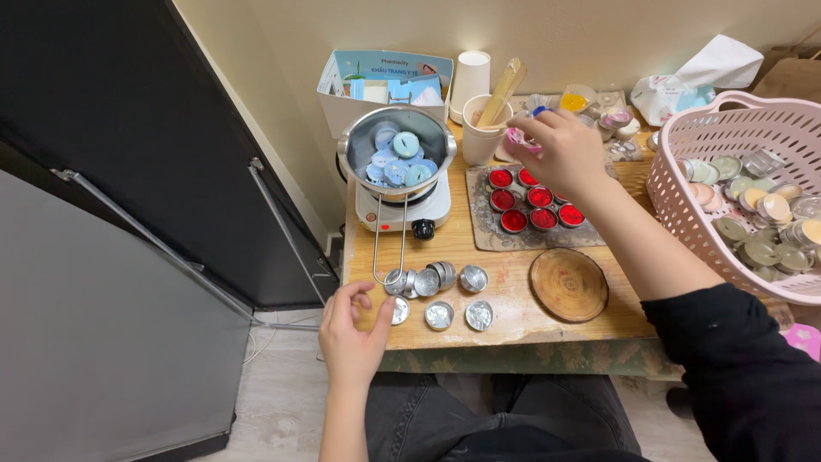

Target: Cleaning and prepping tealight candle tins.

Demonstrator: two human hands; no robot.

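My right hand [560, 152] reaches to the back of the low wooden table [505, 321] and holds a small pink object [520, 139] between its fingertips, above several small tins of red wax [530, 205] on a grey mat [487, 229]. My left hand [349, 329] rests at the table's front left corner, fingers curled loosely, holding nothing, next to several empty silver tins [440, 295]. A steel pot [397, 150] of blue wax pieces sits on a small white hotplate [402, 210].
A round wooden coaster [569, 284] lies at the front. A pink basket [727, 184] full of tins stands on the right. White cups [481, 128] with wooden sticks, a box [380, 85] and a tissue pack [693, 81] line the back wall. A dark panel [128, 171] stands left.
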